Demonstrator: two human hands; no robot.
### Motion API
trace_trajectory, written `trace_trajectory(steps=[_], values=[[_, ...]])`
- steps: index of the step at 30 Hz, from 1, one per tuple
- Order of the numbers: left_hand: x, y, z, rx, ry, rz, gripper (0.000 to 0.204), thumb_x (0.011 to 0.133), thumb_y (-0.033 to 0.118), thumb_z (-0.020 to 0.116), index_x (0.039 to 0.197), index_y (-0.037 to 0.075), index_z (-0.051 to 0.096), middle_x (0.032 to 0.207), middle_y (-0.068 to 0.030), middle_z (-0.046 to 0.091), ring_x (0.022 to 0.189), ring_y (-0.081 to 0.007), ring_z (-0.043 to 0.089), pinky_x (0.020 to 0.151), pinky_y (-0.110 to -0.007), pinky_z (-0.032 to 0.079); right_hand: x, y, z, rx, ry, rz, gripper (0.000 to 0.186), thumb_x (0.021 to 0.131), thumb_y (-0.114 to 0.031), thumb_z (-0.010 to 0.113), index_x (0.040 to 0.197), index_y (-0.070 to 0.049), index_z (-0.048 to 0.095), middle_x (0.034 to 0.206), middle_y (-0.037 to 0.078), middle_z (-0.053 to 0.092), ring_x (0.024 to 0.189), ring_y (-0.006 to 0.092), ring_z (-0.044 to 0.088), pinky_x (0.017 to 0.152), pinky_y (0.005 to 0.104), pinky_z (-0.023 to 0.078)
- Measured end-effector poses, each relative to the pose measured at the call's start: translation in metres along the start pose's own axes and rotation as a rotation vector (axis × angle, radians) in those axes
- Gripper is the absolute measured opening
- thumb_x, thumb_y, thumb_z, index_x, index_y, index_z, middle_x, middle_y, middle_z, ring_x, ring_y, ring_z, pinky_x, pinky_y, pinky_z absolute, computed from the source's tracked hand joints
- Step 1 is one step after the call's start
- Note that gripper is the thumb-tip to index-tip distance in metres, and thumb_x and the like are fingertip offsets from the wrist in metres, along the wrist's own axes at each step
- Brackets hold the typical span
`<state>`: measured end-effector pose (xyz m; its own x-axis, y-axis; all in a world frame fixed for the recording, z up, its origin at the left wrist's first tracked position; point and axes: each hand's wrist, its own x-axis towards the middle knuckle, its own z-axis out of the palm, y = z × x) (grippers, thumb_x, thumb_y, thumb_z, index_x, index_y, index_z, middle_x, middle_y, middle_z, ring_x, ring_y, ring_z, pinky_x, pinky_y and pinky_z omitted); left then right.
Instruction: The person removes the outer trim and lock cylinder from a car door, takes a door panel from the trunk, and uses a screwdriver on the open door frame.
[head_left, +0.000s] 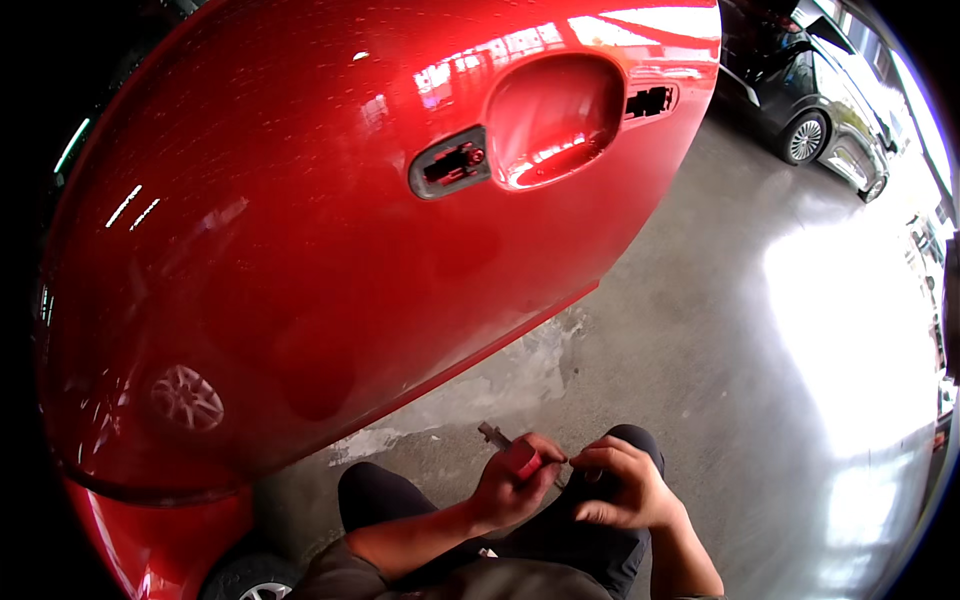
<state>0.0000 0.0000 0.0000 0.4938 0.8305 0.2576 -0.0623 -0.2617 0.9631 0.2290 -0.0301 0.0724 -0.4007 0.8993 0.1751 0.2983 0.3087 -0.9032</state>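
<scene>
A glossy red car door panel fills the upper left of the head view. A recessed handle cup lies between a dark-rimmed opening and a smaller slot. Above my lap, my left hand is closed around a small red-painted part. A narrow greyish rod-like piece sticks out past the same hand; whether it joins the red part is hidden. My right hand is beside it, fingertips meeting the left hand's fingertips, thumb held apart. Any tiny thing between the fingertips is too small to make out.
My knees are bent below the door's lower edge. A red body panel and a tire are at the lower left. Across the grey concrete floor, a dark car stands at the far right, near bright glare.
</scene>
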Motion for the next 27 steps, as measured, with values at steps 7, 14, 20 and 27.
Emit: trace_trajectory(steps=[7, 14, 20, 27], values=[[0.054, 0.075, 0.048, -0.423, 0.129, -0.226, 0.010, 0.101, 0.003, 0.056, 0.110, 0.005, 0.061, 0.116, -0.0082, 0.063, 0.084, -0.0098, 0.059, 0.075, -0.027, 0.050, -0.009, -0.027, -0.034, -0.099, 0.361, -0.056, 0.027, 0.077, 0.004, 0.080, 0.101, -0.003, 0.071, 0.089, 0.014, 0.072, 0.081, 0.0274, 0.072, 0.070, 0.0327, 0.057], [0.100, 0.205, 0.025, -0.318, 0.086, -0.150, 0.045, 0.096, -0.002, 0.061, 0.140, -0.002, 0.052, 0.131, -0.0151, 0.061, 0.117, -0.0161, 0.061, 0.091, -0.031, 0.054, 0.043, -0.119, -0.122, 0.754, 0.747, 0.361, 0.025, 0.101, -0.017, 0.071, 0.114, 0.004, 0.067, 0.095, 0.007, 0.070, 0.077, 0.0154, 0.066, 0.072, 0.0304, 0.057], [0.123, 0.288, 0.018, -0.475, -0.004, -0.506, 0.053, 0.083, 0.012, 0.074, 0.131, 0.004, 0.053, 0.093, -0.0022, 0.058, 0.088, -0.0106, 0.054, 0.090, -0.028, 0.047, 0.081, -0.165, -0.167, 0.993, 0.757, 0.492, 0.029, 0.106, -0.021, 0.065, 0.126, 0.000, 0.068, 0.097, 0.007, 0.070, 0.076, 0.0151, 0.068, 0.072, 0.0308, 0.060], [0.144, 0.340, 0.032, -0.427, 0.037, -0.564, 0.020, 0.091, 0.019, 0.067, 0.088, 0.010, 0.049, 0.092, -0.0066, 0.055, 0.087, -0.0170, 0.056, 0.093, -0.041, 0.050, 0.097, -0.217, -0.184, 1.179, 0.730, 0.599, 0.028, 0.106, -0.021, 0.064, 0.125, 0.000, 0.068, 0.100, 0.009, 0.071, 0.081, 0.0156, 0.070, 0.077, 0.0316, 0.061]])
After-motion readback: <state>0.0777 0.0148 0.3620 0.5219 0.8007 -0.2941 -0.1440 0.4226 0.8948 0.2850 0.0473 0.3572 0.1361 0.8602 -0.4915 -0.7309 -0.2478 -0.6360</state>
